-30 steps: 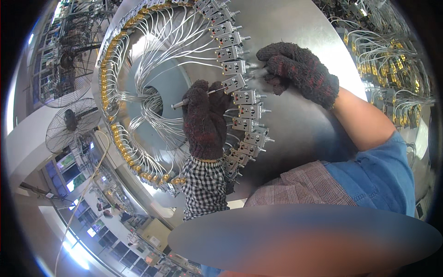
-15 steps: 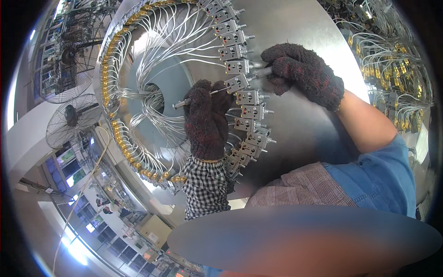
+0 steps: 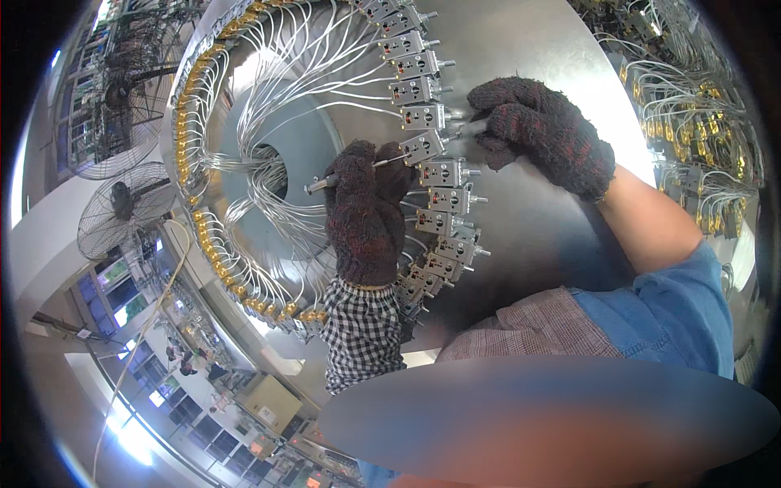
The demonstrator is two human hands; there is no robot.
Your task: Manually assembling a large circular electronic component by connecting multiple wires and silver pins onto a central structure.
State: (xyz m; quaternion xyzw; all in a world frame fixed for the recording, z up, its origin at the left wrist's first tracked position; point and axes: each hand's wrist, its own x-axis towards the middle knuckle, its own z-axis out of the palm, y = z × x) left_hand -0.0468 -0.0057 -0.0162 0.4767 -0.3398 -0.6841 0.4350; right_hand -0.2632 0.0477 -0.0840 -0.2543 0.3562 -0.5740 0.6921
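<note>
Rod tool (image 3: 320, 185) gripped by left hand (image 3: 358, 210) and grey cylinder (image 3: 473, 128) by right hand (image 3: 543, 134) flank one metal block (image 3: 421, 148). Off-axis pressure might slip either.

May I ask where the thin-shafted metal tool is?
In the head view, the tool is left of centre in the left hand, pointing at a metal box.

No legible txt, nos. or signs. Sm. white patch (image 3: 267, 416) on beige box (image 3: 278, 396), bkgd lower L of pic: too sm./blurry to tell if it's a label.
</note>
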